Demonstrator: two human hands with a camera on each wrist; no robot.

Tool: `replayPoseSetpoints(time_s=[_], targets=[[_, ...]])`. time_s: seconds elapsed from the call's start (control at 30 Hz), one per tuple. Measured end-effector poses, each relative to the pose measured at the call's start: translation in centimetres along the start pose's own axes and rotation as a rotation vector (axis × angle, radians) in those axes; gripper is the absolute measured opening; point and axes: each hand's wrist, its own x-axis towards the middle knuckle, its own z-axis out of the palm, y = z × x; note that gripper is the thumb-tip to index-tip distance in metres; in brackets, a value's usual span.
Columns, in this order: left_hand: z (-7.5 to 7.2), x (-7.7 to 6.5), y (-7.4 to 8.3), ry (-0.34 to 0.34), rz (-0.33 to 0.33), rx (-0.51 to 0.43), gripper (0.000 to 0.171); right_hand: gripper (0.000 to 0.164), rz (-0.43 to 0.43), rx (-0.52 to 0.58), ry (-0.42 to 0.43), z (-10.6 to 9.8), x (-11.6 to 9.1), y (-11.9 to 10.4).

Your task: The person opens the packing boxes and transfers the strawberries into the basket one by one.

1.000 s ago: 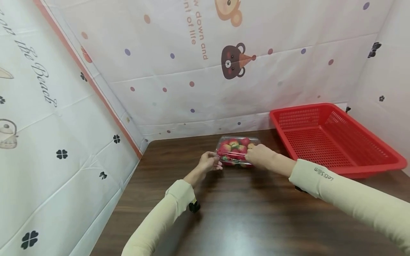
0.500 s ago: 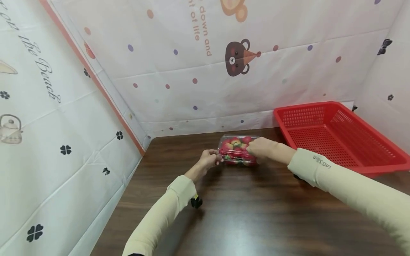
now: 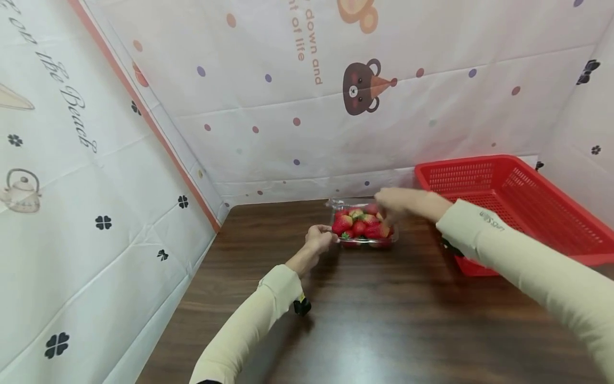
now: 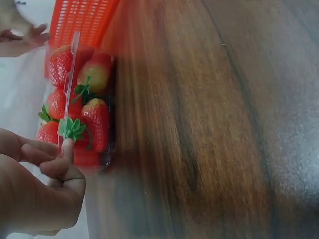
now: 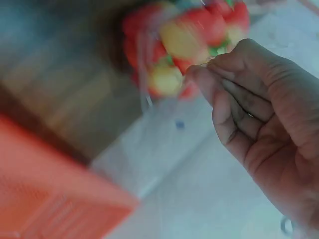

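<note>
A clear plastic clamshell box (image 3: 366,242) full of strawberries (image 3: 358,228) stands on the table. Its clear lid (image 3: 346,202) is swung up at the back, and the fruit lies uncovered in the head view. My left hand (image 3: 318,239) pinches the box's front left corner. In the left wrist view that hand (image 4: 45,186) has a fingertip on the rim beside a green leafy cap (image 4: 73,129). My right hand (image 3: 395,202), blurred, is at the back right of the box. In the right wrist view its thumb and forefinger (image 5: 199,74) pinch the lid's thin edge, which is hard to make out.
A red perforated plastic basket (image 3: 515,202) stands at the right, close by my right forearm. Behind the box rises a white printed cloth wall (image 3: 268,149), and another closes off the left side. The dark wooden table (image 3: 364,320) spreads out in front.
The lid, earlier down over the strawberries, has swung up and back. My right hand has risen from the box's front right side toward the back. My left hand has stayed at the corner.
</note>
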Motion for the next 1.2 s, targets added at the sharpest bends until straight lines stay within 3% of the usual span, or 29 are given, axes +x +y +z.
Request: replayPoseSetpoints(time_s=[0.2, 0.3, 0.5, 0.6, 0.7, 0.83, 0.93, 1.07, 1.13, 1.2], targets=[[-0.1, 0.3, 0.2, -0.104, 0.012, -0.084, 0.030, 0.009, 0.178, -0.073, 0.257, -3.4, -0.3, 2.2], [-0.3, 0.6, 0.5, -0.187, 0.009, -0.107, 0.034, 0.016, 0.260, -0.017, 0.350, -3.6, -0.5, 3.2], [-1.0, 1.7, 0.8, -0.314, -0.054, -0.189, 0.039, 0.049, 0.341, 0.046, 0.366, -2.7, -0.8, 3.5], [-1.4, 2.2, 0.6, -0.327, -0.081, -0.236, 0.040, 0.046, 0.336, 0.017, 0.322, -2.1, -0.8, 3.0], [-1.2, 2.4, 0.3, -0.313, -0.074, -0.283, 0.037, 0.033, 0.247, -0.005, 0.243, -1.5, -0.7, 2.4], [-0.5, 2.4, 0.2, -0.289, -0.026, -0.302, 0.031, 0.030, 0.084, 0.041, 0.103, -0.4, -0.3, 1.3], [0.0, 2.4, 0.3, -0.218, 0.039, -0.186, 0.028, 0.031, 0.041, 0.062, 0.016, 0.8, 0.2, 0.5], [0.9, 2.6, 0.6, -0.024, 0.119, 0.031, 0.030, 0.034, 0.047, -0.007, -0.027, 2.3, 0.8, -0.2], [1.4, 2.9, 0.8, 0.046, 0.135, 0.082, 0.032, 0.035, 0.065, -0.031, -0.037, 2.9, 1.0, -0.3], [1.8, 3.4, 1.0, 0.075, 0.140, 0.119, 0.034, 0.034, 0.071, -0.041, -0.037, 3.4, 1.1, -0.4]])
